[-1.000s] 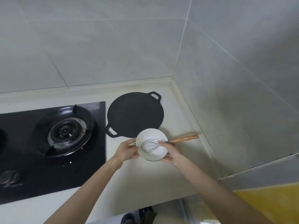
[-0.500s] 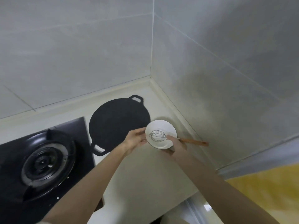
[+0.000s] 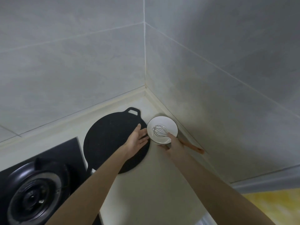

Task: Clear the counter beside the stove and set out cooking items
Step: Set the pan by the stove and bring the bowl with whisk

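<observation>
A white bowl [image 3: 168, 125] sits on the pale counter [image 3: 154, 184] near the tiled corner. Inside it lies a wire whisk [image 3: 158, 131], its wooden handle sticking out to the right along the wall. My right hand [image 3: 174, 146] grips the bowl's near rim, thumb over the edge by the whisk. My left hand [image 3: 138, 138] hovers with straight fingers just left of the bowl, over the flat black griddle pan [image 3: 110, 137]; it holds nothing.
A black gas stove [image 3: 32, 192] with one burner fills the lower left, right beside the griddle. Tiled walls [image 3: 211, 95] close the counter at the back and right. The counter's front edge runs below my arms.
The bowl with the whisk has travelled back and right toward the wall corner. My left hand has let go of the bowl's rim and now hovers with straight fingers over the griddle.
</observation>
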